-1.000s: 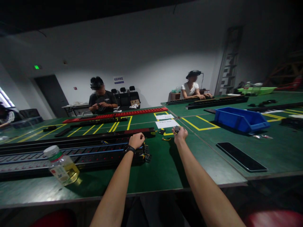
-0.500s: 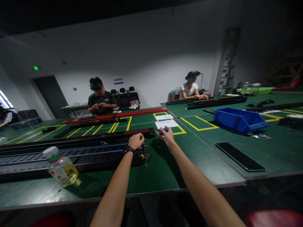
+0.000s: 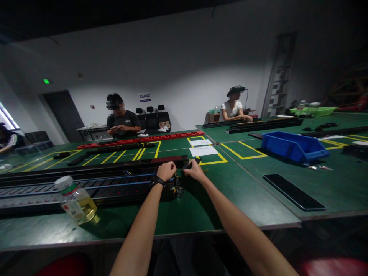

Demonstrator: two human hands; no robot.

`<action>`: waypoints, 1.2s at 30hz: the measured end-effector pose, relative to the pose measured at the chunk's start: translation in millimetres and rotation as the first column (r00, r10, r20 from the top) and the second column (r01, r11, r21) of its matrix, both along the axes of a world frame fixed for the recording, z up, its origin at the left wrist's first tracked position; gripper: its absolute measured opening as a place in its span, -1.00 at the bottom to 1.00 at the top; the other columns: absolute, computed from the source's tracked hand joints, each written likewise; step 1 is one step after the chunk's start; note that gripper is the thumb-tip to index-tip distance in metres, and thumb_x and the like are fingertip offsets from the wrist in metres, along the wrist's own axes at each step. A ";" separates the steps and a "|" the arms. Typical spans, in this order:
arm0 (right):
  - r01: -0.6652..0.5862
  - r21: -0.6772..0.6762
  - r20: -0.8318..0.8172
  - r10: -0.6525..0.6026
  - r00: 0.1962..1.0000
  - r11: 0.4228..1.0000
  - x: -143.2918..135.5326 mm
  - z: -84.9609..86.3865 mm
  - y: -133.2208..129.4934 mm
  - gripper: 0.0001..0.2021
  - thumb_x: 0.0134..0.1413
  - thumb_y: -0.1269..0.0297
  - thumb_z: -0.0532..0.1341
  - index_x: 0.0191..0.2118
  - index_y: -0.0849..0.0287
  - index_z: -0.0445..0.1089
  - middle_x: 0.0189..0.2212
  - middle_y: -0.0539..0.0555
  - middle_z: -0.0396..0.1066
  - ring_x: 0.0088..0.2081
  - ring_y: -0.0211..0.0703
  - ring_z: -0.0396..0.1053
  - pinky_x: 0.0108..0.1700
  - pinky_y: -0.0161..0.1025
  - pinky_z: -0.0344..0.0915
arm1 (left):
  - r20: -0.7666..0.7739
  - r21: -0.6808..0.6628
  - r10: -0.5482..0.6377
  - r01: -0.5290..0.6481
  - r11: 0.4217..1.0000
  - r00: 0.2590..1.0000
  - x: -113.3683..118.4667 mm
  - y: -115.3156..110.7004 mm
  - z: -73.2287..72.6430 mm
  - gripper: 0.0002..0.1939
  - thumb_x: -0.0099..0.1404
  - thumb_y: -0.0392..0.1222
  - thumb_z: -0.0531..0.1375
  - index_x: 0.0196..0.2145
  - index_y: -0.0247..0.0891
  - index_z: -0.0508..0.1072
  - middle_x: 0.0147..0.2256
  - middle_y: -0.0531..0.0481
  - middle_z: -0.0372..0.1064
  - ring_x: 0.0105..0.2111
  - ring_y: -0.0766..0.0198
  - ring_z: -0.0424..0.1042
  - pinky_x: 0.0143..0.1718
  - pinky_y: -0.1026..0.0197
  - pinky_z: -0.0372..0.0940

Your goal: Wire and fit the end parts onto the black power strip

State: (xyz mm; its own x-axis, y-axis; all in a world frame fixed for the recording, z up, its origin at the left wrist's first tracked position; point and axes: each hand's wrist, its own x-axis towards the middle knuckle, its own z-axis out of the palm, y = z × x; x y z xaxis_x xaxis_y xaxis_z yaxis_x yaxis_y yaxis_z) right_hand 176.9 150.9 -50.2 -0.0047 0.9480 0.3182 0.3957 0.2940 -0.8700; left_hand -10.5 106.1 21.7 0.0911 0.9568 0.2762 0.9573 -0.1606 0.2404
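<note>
My left hand (image 3: pixel 166 171), with a black watch on its wrist, is curled closed over the right end of a long black rail assembly (image 3: pixel 115 188); what lies within its fingers is hidden. Just right of it, my right hand (image 3: pixel 194 171) pinches a small black part (image 3: pixel 188 165) against the end of a second long black rail (image 3: pixel 149 162) behind the first. Yellow wires stick out near that end. The assembly in front carries blue strips and rows of red dots. Small black connectors (image 3: pixel 179 189) hang at its right end.
A bottle of yellow liquid (image 3: pixel 77 201) stands at the front left. To the right are a blue bin (image 3: pixel 290 147) and a black phone-like slab (image 3: pixel 293 191). White papers (image 3: pixel 203 151) and a red rail (image 3: pixel 143 139) lie farther back. Two people sit across the table.
My right hand has moved left and slightly down, bringing the small black part to the rail's end, close to my left hand. My left hand has stayed nearly in place.
</note>
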 end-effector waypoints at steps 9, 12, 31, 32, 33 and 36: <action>0.027 0.142 0.453 -0.089 0.887 0.990 -1.3 19.4 -23.1 -0.58 0.15 -0.07 0.38 -0.02 0.11 0.44 -0.08 0.16 0.46 -0.05 0.03 0.47 -0.10 -0.19 0.34 | -0.001 0.006 0.006 -0.006 1.000 1.000 -0.8 0.9 -0.9 -0.80 0.40 -0.13 0.16 -0.18 -0.07 0.62 -0.14 -0.02 0.65 -0.11 0.12 0.59 -0.11 0.21 0.33; 0.046 0.132 0.495 -0.107 0.862 0.990 -2.5 22.8 -26.9 -0.53 0.12 -0.11 0.40 0.01 0.12 0.49 0.00 0.20 0.39 0.00 0.04 0.44 -0.04 -0.17 0.35 | -0.004 0.004 0.007 -0.007 1.000 1.000 -0.5 0.8 -0.9 -0.80 0.40 -0.13 0.16 -0.18 -0.07 0.61 -0.15 -0.02 0.65 -0.12 0.12 0.59 -0.12 0.21 0.33; 0.156 -0.005 0.683 -0.110 0.722 0.988 -0.7 33.1 -32.5 -0.54 0.16 -0.09 0.39 0.03 0.14 0.56 -0.07 0.28 0.57 0.08 0.20 0.45 -0.03 -0.10 0.37 | -0.003 0.007 0.012 -0.012 1.000 1.000 0.0 2.2 -1.7 -0.79 0.40 -0.12 0.15 -0.20 -0.06 0.62 -0.17 -0.02 0.65 -0.12 0.12 0.59 -0.09 0.21 0.34; 0.171 -0.009 0.687 -0.118 0.717 0.985 -1.1 34.5 -33.1 -0.54 0.15 -0.10 0.39 0.02 0.14 0.57 -0.07 0.29 0.57 0.09 0.22 0.45 -0.03 -0.09 0.38 | -0.002 0.008 0.010 -0.010 1.000 1.000 -0.3 2.4 -2.0 -0.79 0.40 -0.12 0.15 -0.20 -0.06 0.62 -0.17 -0.02 0.65 -0.12 0.12 0.59 -0.09 0.20 0.34; 0.181 -0.008 0.694 -0.125 0.709 0.983 -1.6 35.8 -33.8 -0.53 0.15 -0.10 0.39 0.01 0.15 0.57 -0.05 0.31 0.57 0.10 0.24 0.44 -0.02 -0.07 0.38 | -0.002 0.009 0.008 -0.008 1.000 1.000 -0.5 2.6 -2.2 -0.79 0.40 -0.12 0.15 -0.20 -0.06 0.62 -0.17 -0.03 0.65 -0.12 0.12 0.59 -0.09 0.20 0.34; 0.200 0.006 0.714 -0.144 0.685 0.980 -2.9 38.2 -36.2 -0.54 0.16 -0.07 0.39 -0.01 0.21 0.57 -0.02 0.35 0.56 0.14 0.29 0.41 0.01 -0.02 0.39 | -0.001 0.010 0.006 -0.006 1.000 1.000 -0.8 2.7 -2.1 -0.79 0.40 -0.12 0.15 -0.21 -0.05 0.62 -0.17 -0.02 0.65 -0.12 0.12 0.59 -0.09 0.21 0.34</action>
